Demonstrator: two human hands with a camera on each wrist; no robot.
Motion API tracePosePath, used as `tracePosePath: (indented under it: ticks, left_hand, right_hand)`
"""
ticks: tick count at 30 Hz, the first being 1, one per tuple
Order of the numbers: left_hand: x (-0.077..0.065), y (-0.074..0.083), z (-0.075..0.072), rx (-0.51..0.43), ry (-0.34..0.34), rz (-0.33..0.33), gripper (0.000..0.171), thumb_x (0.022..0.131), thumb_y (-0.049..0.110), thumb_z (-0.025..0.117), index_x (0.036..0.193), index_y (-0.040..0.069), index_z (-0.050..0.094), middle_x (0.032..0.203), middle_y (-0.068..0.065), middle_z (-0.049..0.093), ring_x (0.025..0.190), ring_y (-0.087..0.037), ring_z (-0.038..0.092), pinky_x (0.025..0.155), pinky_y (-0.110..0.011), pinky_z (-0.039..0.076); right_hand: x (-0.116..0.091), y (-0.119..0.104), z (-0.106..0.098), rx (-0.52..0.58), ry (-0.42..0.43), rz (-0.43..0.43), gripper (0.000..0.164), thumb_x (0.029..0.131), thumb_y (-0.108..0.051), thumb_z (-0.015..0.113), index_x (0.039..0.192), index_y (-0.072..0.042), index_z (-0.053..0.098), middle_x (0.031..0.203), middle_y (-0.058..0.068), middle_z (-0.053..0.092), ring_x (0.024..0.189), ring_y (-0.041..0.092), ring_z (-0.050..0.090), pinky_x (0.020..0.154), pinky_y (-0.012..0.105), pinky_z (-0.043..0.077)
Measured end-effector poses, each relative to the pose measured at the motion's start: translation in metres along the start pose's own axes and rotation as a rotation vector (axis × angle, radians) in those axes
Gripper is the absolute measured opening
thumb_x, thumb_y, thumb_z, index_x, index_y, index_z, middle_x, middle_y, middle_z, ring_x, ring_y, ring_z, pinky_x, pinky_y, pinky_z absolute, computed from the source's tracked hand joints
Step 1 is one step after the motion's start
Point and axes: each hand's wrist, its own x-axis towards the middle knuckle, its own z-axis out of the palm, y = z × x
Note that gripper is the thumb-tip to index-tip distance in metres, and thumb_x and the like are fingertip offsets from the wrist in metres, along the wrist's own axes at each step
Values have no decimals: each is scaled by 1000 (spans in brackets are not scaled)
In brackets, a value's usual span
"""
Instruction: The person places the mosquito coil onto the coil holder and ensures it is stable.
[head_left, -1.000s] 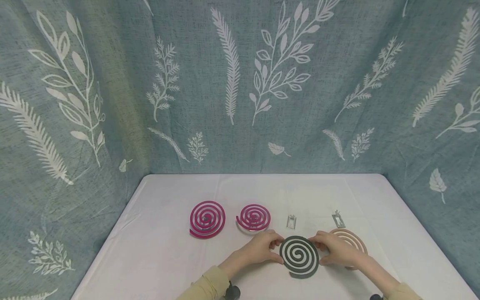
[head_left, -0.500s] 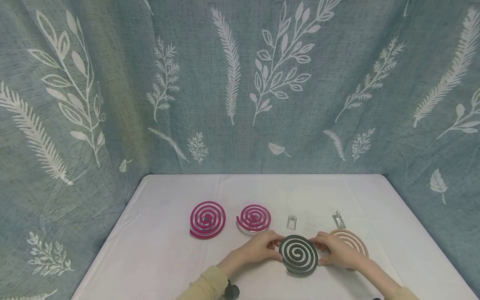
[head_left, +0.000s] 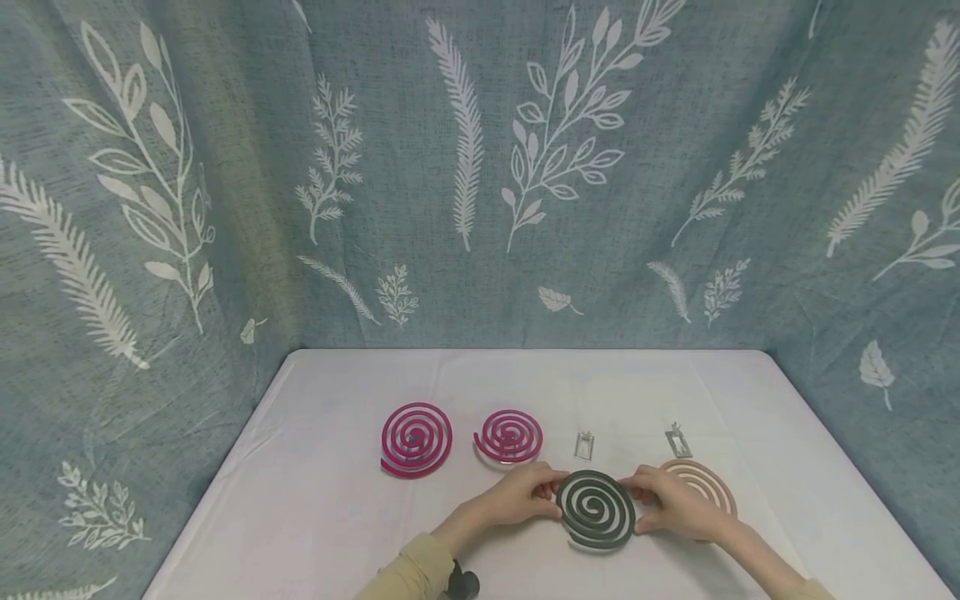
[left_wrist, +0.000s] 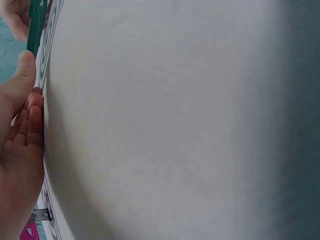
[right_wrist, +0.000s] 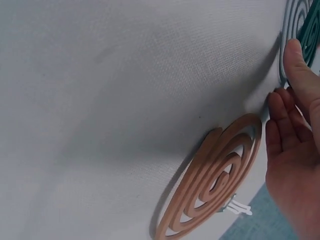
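Observation:
A dark green mosquito coil [head_left: 594, 506] is held flat, slightly tilted, between both hands over the near table. My left hand [head_left: 517, 496] pinches its left edge, thumb at the near side and fingers beyond. From the opposite edge, my right hand [head_left: 671, 500] grips it the same way. In the left wrist view the coil [left_wrist: 36, 27] appears edge-on above the thumb, a grey spiral shadow beside it. Beneath the right forearm lies a tan mosquito coil [right_wrist: 195, 165], partly covered in the head view.
Two magenta mosquito coils [head_left: 415, 437] sit further back on the left, the right one [head_left: 508, 435] raised on a metal support. Two small metal coil stands [head_left: 577, 447] lie behind the hands. A patterned blue-green curtain [head_left: 480, 292] borders the white table [head_left: 337, 533].
The green coil has turned slightly clockwise, its outer tail shifting left and up. Both hands stay at its edges almost unmoved; the other coils and stands lie as before.

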Motion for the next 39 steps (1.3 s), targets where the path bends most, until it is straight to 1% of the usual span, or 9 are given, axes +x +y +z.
tracePosePath:
  ticks: [5, 12, 17, 20, 25, 29, 34, 37, 39]
  left_hand:
    - [-1, 1, 0, -46, 8, 5, 55, 80, 16, 73, 130, 1, 55, 90, -3, 61, 78, 2, 48, 76, -13, 46]
    - [-3, 3, 0, -172, -16, -63, 54, 83, 13, 69, 134, 5, 53, 90, -1, 64, 76, 5, 51, 77, -13, 48]
    - [-2, 3, -1, -223, 4, -34, 53, 86, 10, 67, 136, 3, 50, 92, -8, 65, 75, 4, 52, 74, -14, 48]
    - [0, 5, -5, -236, 13, -1, 53, 87, 9, 65, 137, 2, 48, 93, -13, 65, 75, 3, 52, 72, -14, 47]
    - [2, 11, -14, -319, 14, 19, 54, 89, 6, 62, 139, 0, 43, 96, -19, 66, 80, 2, 55, 78, -15, 47]
    - [1, 18, -21, -404, 17, 8, 56, 90, 3, 60, 142, 0, 40, 101, -24, 65, 81, 2, 58, 80, -14, 49]
    - [1, 27, -32, -443, 37, 43, 58, 90, 2, 59, 144, 0, 36, 103, -27, 63, 81, 0, 58, 79, -14, 50]
    - [1, 33, -37, -481, 47, 15, 57, 92, 2, 57, 145, 3, 36, 106, -25, 64, 87, -2, 59, 84, -17, 51]
    - [1, 37, -40, -513, 49, -7, 57, 93, 2, 56, 146, 5, 35, 109, -24, 64, 91, -4, 60, 87, -19, 51]
  right_hand:
    - [-3, -1, -1, 7, 1, 11, 65, 69, -39, 76, 121, -4, 60, 99, -8, 61, 91, 4, 59, 82, 22, 52]
    - [-6, -1, -2, 2, 11, 5, 62, 70, -36, 77, 120, -4, 60, 100, -6, 64, 90, 4, 60, 82, 24, 52]
    - [-8, -4, -4, 37, 41, -27, 63, 71, -37, 76, 121, -3, 59, 97, -6, 65, 87, 2, 58, 80, 23, 51]
    - [-10, -5, -7, 41, 78, -80, 64, 72, -36, 76, 122, 0, 58, 96, -5, 64, 85, 3, 58, 78, 23, 52]
    - [-11, -10, -13, 58, 134, -115, 61, 75, -28, 76, 124, 2, 56, 97, -1, 66, 84, 9, 61, 72, 24, 52]
    - [-11, -16, -18, 90, 158, -61, 63, 75, -31, 75, 127, -1, 55, 97, -1, 67, 84, 9, 63, 68, 23, 50]
    - [-10, -19, -21, 134, 161, 12, 67, 77, -34, 74, 133, -3, 52, 101, -3, 66, 90, 0, 60, 82, 25, 51]
    - [-9, -22, -25, 191, 156, 51, 68, 79, -33, 73, 136, -4, 49, 102, -2, 65, 93, -4, 57, 88, 26, 51]
    - [-9, -25, -28, 246, 160, 49, 68, 80, -29, 72, 137, -1, 46, 103, 2, 65, 93, -4, 57, 86, 26, 51]
